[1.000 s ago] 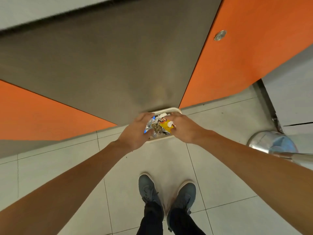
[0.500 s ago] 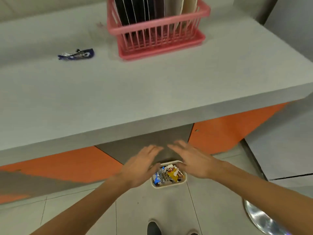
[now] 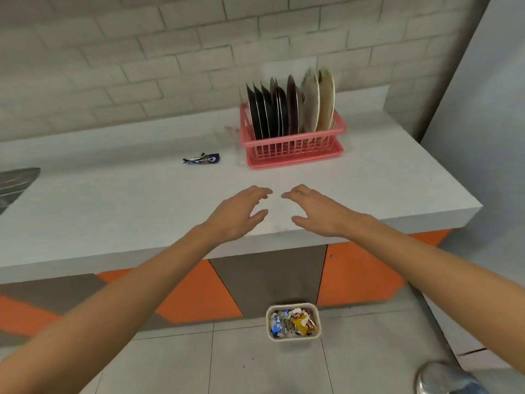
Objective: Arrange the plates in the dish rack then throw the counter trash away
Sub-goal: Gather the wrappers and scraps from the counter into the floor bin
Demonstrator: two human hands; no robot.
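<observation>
Left hand (image 3: 235, 217) and right hand (image 3: 318, 214) hover empty, fingers loosely spread, in front of the dish rack (image 3: 292, 146). The blue wrapper (image 3: 202, 158) left of it looks best pinched whole.

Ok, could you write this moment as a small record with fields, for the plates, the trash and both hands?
plates: upright in the pink dish rack
counter trash: one blue wrapper, on the counter left of the rack
trash bin: on the floor below the counter, wrappers inside
left hand: open, empty, above the counter
right hand: open, empty, above the counter
</observation>
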